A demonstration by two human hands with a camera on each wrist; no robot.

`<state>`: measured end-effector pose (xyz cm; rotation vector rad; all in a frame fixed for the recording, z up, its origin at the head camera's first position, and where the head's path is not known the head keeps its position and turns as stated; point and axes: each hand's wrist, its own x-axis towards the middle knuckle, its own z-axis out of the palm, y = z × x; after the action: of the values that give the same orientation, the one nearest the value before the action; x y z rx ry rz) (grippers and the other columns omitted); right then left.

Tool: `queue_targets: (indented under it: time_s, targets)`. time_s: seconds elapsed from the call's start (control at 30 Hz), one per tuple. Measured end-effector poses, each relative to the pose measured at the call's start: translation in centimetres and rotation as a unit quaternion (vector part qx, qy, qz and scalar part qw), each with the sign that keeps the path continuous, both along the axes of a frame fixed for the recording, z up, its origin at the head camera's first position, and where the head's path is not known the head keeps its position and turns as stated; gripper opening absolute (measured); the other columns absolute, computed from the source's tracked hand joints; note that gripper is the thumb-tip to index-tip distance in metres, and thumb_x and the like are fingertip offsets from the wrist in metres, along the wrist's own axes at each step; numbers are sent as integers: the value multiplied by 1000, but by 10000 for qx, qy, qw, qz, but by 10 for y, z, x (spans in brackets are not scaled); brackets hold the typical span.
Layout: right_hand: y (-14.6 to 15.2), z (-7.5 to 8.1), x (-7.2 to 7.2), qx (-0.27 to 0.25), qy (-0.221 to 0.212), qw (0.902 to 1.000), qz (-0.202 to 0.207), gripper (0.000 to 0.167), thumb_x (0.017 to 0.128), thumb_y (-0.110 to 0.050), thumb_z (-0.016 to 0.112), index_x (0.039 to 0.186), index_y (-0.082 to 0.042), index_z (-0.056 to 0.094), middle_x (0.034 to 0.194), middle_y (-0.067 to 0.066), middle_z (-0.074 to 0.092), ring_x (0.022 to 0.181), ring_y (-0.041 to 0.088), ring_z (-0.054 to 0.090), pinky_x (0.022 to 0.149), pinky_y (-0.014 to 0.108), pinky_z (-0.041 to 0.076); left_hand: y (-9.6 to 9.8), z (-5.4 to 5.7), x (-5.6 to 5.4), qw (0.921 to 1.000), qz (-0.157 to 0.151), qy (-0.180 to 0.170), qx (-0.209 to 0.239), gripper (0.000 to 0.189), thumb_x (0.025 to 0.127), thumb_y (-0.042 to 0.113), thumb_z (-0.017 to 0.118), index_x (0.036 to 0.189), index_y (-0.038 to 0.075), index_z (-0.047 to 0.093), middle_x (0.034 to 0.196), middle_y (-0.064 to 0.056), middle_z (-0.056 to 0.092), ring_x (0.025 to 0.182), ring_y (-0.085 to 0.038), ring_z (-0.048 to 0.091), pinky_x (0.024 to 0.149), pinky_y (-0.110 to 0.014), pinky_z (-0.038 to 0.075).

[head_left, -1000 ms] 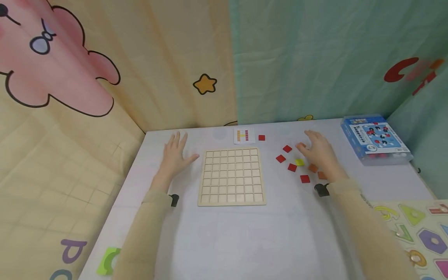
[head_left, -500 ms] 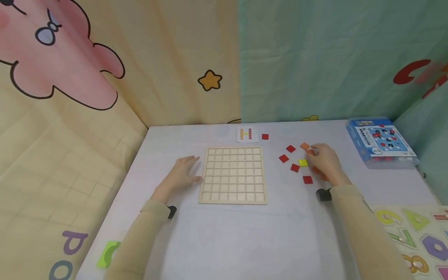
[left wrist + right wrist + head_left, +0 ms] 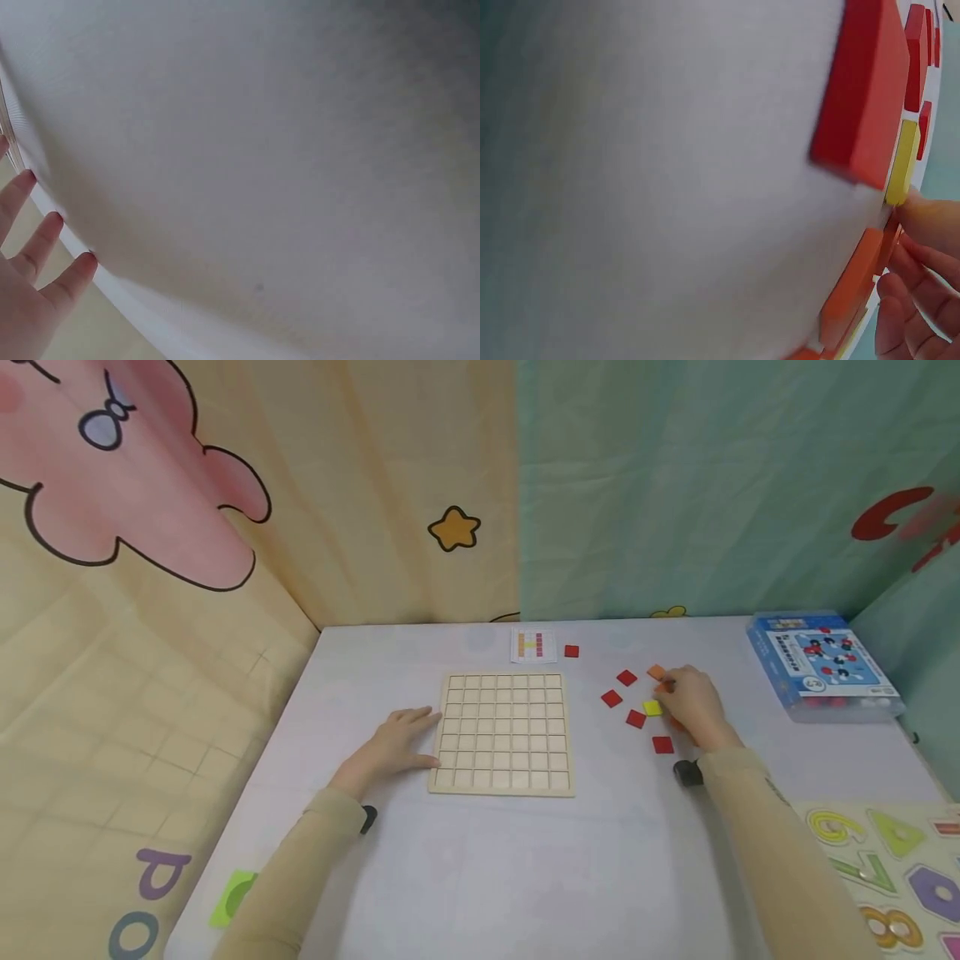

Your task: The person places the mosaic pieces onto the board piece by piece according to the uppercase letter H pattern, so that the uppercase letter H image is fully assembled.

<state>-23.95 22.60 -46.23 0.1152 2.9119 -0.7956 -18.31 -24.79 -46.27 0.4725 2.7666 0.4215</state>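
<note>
A square wooden grid board [image 3: 502, 735] lies flat on the white table in the head view. At its left edge rests my left hand [image 3: 390, 747], fingers spread and thumb apart, fingertips right at the frame. My right hand [image 3: 693, 703] is down among loose square tiles to the right of the board, thumb and fingertips closing around an orange tile [image 3: 663, 687]. In the right wrist view that tile [image 3: 888, 241] shows partly behind the thumb. A yellow tile [image 3: 653, 708] lies close by the thumb, and another orange tile [image 3: 656, 672] just beyond the fingertips.
Several red tiles [image 3: 636, 718] are scattered between board and right hand. A small pattern card [image 3: 533, 645] lies behind the board, with a red tile [image 3: 572, 651] beside it. A blue boxed set [image 3: 825, 664] stands at back right; a shape puzzle board [image 3: 885, 835] lies front right.
My left hand has come down and toward me to the board's left edge. The right hand has lowered from above the tiles, its fingers closing at an orange tile.
</note>
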Motion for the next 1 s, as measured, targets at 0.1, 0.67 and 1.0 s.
queue_targets:
  time_s: [0.1, 0.67, 1.0]
  targets:
    - [-2, 0, -1, -28, -22, 9999, -123, 40, 96, -9, 61, 130, 10, 54, 115, 27, 51, 103, 40, 46, 98, 54, 49, 0, -1, -1, 10000, -42, -18, -37, 89, 82, 50, 74, 154, 16, 35, 162, -15, 27, 145, -46, 24, 115, -66, 24]
    - [-15, 7, -4, -1166, -358, 9903, -673, 37, 95, -19, 65, 124, 2, 53, 115, 22, 56, 98, 34, 52, 73, 33, 51, 0, -4, -3, 9995, -107, -287, -10, 88, 87, 49, 70, 157, 18, 26, 165, -13, 15, 151, -44, 7, 119, -64, 11]
    - [-128, 19, -12, -2373, -473, 9692, 467, 32, 92, -21, 71, 119, -4, 68, 115, 18, 68, 93, 27, 65, 82, 33, 55, -1, 0, -1, 9985, -91, -533, 121, 89, 88, 48, 68, 158, 20, 21, 166, -13, 9, 152, -43, 1, 118, -67, 4]
